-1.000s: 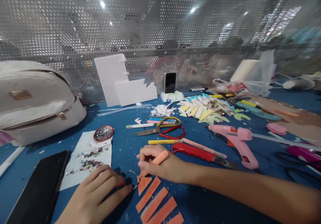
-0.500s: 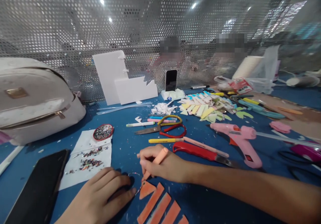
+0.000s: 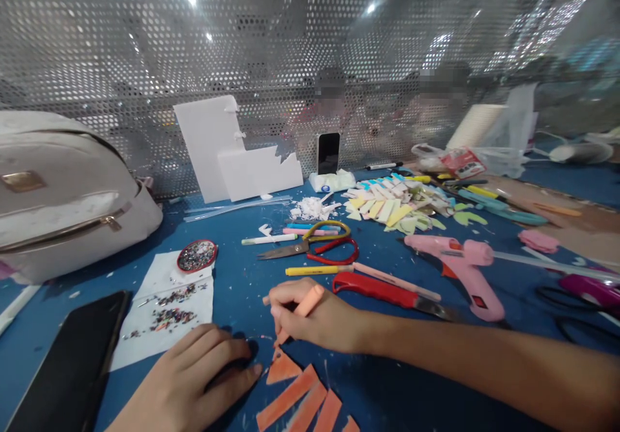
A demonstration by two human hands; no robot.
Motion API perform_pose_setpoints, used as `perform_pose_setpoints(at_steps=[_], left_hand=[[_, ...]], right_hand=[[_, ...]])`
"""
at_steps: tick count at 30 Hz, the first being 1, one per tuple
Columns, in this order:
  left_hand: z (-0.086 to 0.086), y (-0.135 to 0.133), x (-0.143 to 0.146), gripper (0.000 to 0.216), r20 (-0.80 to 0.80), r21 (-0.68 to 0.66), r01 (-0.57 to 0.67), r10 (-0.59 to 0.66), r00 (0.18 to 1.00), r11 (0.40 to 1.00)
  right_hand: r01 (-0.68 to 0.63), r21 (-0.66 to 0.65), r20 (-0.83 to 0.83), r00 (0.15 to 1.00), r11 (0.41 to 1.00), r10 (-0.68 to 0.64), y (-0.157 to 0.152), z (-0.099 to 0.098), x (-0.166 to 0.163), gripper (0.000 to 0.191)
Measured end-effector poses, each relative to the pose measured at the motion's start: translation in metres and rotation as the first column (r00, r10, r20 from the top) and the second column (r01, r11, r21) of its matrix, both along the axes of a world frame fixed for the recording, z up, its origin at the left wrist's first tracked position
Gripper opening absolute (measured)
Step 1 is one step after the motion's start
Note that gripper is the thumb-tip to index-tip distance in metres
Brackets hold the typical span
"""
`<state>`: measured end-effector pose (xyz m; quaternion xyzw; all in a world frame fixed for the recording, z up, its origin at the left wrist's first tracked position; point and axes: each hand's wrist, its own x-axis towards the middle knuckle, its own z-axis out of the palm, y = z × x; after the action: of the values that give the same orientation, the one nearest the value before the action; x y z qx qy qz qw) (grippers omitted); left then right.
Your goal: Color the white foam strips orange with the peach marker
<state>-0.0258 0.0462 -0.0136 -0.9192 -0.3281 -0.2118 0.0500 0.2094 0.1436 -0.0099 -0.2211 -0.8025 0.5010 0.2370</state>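
Observation:
An orange marker [image 3: 310,301] is gripped in my right hand [image 3: 317,316], its tip down at the top corner of a small orange-coloured triangle [image 3: 282,367]. A bit of orange, perhaps the cap, sticks out past the fingers of that hand. My left hand [image 3: 203,370] rests on the table, fingers loosely bent and thumb apart, holding nothing that I can see. Its thumb tip is close to the triangle's left side. Below the triangle lie several orange-coloured strips [image 3: 287,398], fanned out and cut off by the bottom edge of the view.
Scissors [image 3: 285,250], a yellow marker [image 3: 312,270], a red utility knife [image 3: 375,290] and a pink glue gun [image 3: 465,264] lie beyond my right hand. A white sheet with beads [image 3: 145,290], a black phone [image 3: 72,354] and a backpack [image 3: 72,193] are at left.
The orange strips have shifted slightly to the left and spread at a different angle. Both hands stay nearly in place, and the marker stays at the triangle's top corner.

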Motion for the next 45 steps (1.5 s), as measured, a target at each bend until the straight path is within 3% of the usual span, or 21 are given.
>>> perform_pose_setpoints(at_steps=[4,8,14,21,28,37,45], left_hand=[[-0.0034,0.0008,-0.0004,0.033,0.001,-0.002,-0.001,0.001,1.000,1.000],[-0.0035,0.0017,-0.0009,0.029,-0.013,-0.035,-0.002,0.001,1.000,0.999],[0.0022,0.0013,-0.0006,0.031,-0.010,-0.016,0.013,-0.013,1.000,1.000],[-0.0055,0.0013,-0.0049,0.031,-0.055,-0.053,0.013,-0.015,0.998,0.999],[-0.0062,0.0040,-0.0052,0.031,-0.028,-0.006,0.024,-0.024,0.999,1.000],[-0.0063,0.0029,-0.0035,0.028,-0.003,-0.064,-0.005,0.005,1.000,0.998],[-0.0058,0.0079,-0.0049,0.026,0.039,-0.024,0.031,-0.030,0.999,0.999]], right_hand=[[-0.017,-0.080,-0.064,0.998,0.997,0.012,-0.0002,0.0024,0.0011,0.030],[-0.104,-0.043,-0.067,0.993,0.994,0.101,-0.0004,0.0045,0.0017,0.024],[-0.029,-0.046,-0.007,1.000,0.999,0.029,-0.0011,-0.0001,0.0017,0.029],[0.027,-0.105,-0.110,0.993,0.994,-0.038,-0.0008,-0.0038,0.0003,0.039],[-0.036,-0.063,-0.077,0.997,0.997,0.031,-0.0033,0.0051,0.0015,0.028],[0.053,-0.076,-0.070,0.996,0.996,-0.058,-0.0012,-0.0030,0.0012,0.035],[0.009,-0.069,-0.087,0.996,0.998,-0.015,-0.0020,0.0028,0.0026,0.031]])
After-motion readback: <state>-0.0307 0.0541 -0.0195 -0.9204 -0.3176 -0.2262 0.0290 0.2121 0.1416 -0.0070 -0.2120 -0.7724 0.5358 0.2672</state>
